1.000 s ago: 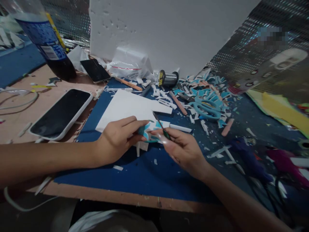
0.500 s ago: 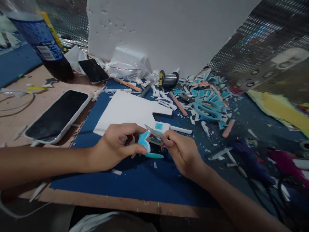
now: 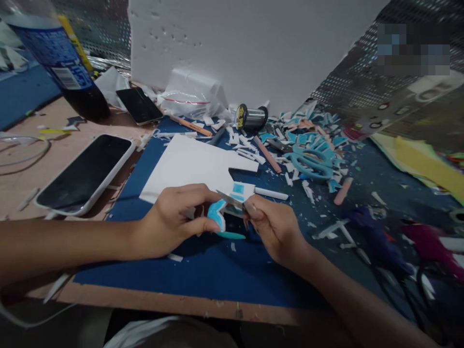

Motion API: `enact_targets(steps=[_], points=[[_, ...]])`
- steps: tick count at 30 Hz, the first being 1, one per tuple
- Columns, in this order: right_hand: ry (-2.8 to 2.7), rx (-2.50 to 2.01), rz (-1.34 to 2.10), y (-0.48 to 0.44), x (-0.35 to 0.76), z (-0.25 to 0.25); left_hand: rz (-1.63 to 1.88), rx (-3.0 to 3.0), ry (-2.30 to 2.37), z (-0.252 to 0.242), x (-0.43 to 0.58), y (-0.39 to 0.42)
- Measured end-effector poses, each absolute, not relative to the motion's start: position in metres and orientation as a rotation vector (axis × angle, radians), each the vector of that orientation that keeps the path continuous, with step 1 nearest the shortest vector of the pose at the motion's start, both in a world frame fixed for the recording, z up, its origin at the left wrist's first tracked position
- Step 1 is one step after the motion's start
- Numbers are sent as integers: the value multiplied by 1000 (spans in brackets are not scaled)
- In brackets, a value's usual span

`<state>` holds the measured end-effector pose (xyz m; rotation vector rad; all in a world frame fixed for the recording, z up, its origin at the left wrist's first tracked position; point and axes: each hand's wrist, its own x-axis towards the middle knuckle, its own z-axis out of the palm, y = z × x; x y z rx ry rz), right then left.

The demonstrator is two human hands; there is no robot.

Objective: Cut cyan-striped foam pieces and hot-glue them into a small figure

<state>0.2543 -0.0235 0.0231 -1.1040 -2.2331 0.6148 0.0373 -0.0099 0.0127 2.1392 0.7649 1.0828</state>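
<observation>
**Scrap-strewn tabletop (image 3: 29, 176), blue mat (image 3: 203, 278) at its middle, blade turned toward a small piece**

Behind it stands a white panel (image 3: 246, 48). A second ago the tool in the right hand (image 3: 277, 224) pointed forward, toward the white sheet (image 3: 192, 164); now its flat blade (image 3: 229, 198) slants back to the left, beside a blue-and-white piece (image 3: 216, 213). Between the last two frames little has moved. That suggests the work in hand now centres on the edge of that piece.

The left hand (image 3: 177, 220) has its grip nearly closed, pinching the piece between thumb and forefinger, above the mat and just in front of the white sheet. The right grip is clenched around the tool, whose handle is mostly hidden by the fingers. Whether the blade touches the piece, I cannot tell.

Just below the left thumb is a teal strip (image 3: 231, 235); whether it belongs to the piece is unclear. Teal-handled scissors (image 3: 312, 166) and a wire spool (image 3: 253, 117) lie farther back.
</observation>
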Motion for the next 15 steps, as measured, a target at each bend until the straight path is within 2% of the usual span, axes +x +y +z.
enact_targets(steps=[7, 15], points=[[-1864, -1231, 1276, -26, 252, 35, 1063, 2414, 853, 10, 39, -13], [-1870, -1266, 1458, -26, 241, 41, 1052, 2449, 872, 8, 41, -11]])
